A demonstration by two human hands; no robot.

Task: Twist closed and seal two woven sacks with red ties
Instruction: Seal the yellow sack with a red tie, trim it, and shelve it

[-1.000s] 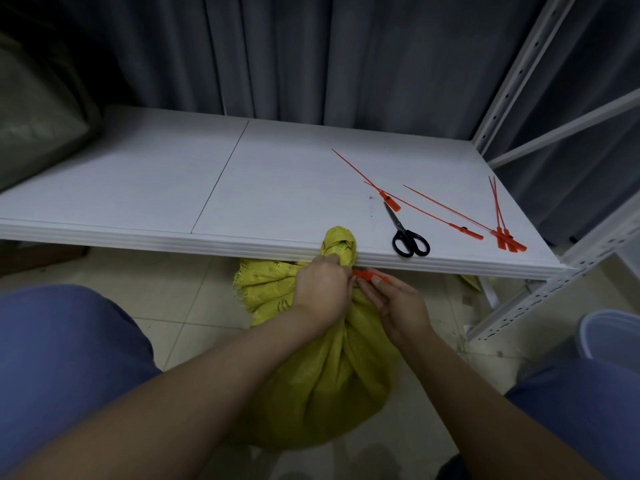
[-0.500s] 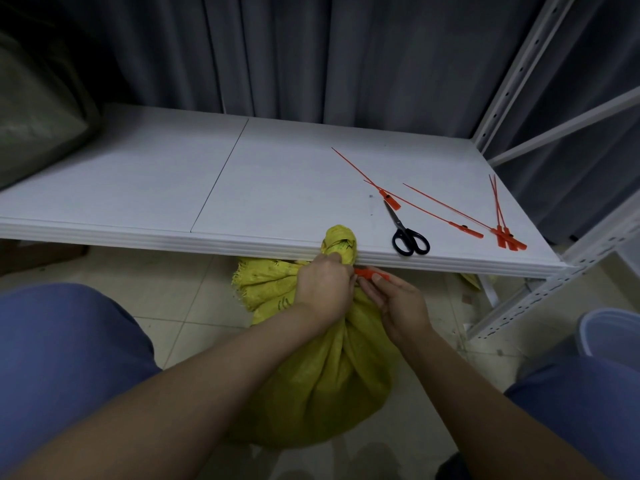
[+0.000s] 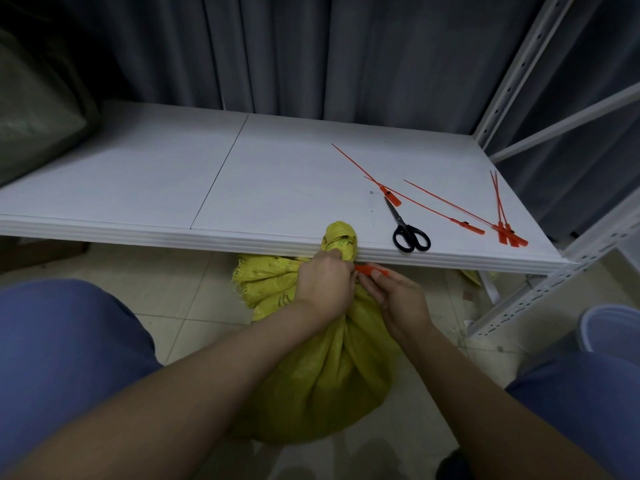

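A yellow woven sack [image 3: 322,386] stands on the floor between my knees, its top twisted into a neck that pokes up past the shelf edge. My left hand [image 3: 323,284] is clenched around that neck. My right hand [image 3: 398,299] pinches the flat tag end of a red tie [image 3: 372,270] right beside the left fist. The rest of this tie is hidden behind my left hand. Several more red ties [image 3: 446,209] lie loose on the white shelf to the right.
Black-handled scissors [image 3: 407,230] lie on the white shelf [image 3: 156,188] near its front edge. A dark green sack [image 3: 31,109] sits at the shelf's far left. A white rack upright [image 3: 540,292] and a pale bucket [image 3: 609,327] stand to the right.
Almost nothing has moved. Both hands stay at the sack's neck, with the right fingers shifting slightly on the tie's tag.
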